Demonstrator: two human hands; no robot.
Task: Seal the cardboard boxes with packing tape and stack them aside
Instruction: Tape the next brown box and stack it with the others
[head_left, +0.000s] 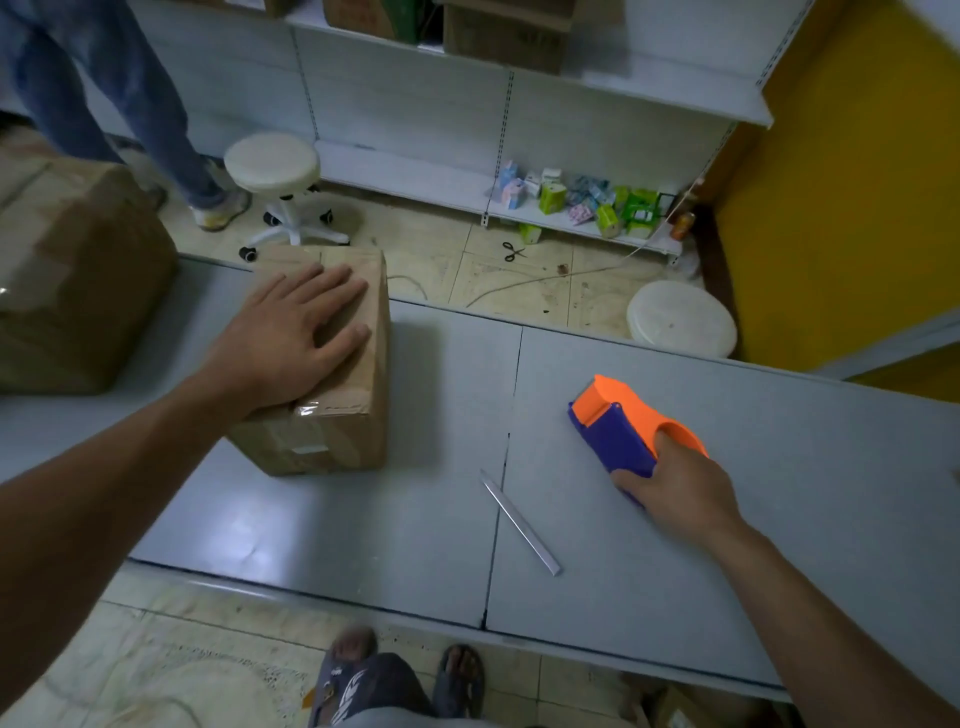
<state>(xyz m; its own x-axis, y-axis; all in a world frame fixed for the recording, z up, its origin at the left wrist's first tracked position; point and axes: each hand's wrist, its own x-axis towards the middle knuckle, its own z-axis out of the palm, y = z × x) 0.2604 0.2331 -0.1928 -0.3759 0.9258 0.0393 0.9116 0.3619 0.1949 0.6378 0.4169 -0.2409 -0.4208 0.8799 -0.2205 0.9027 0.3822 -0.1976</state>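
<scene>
Brown cardboard, small oblong box (358, 384): it stands on the left half of a grey metal table (363, 530), flaps closed, with clear tape glinting across the near end of its top and down the near face. The left hand (291, 338) lies flat on the box top, fingers straight and spread, palm down.

To the right, well apart from the box, the right hand (675, 488) grasps the rear of an orange and purple plastic tape dispenser (618, 421), fingers curled round its body. The dispenser sits low on the table surface, nose pointing away from the person.

Between box and dispenser, a thin flat strip of silvery metal (519, 522) lies diagonally across the seam in the tabletop.

At the table's far left sits a larger brown cardboard carton (78, 291), taped. Beyond the table are a white round stool on castors (272, 166), a second white round stool (680, 319) and black scissors (513, 251) on the tiled floor. Small coloured cartons (587, 200) crowd a low white shelf. A second person's legs in blue jeans (104, 93) stand upper left.
</scene>
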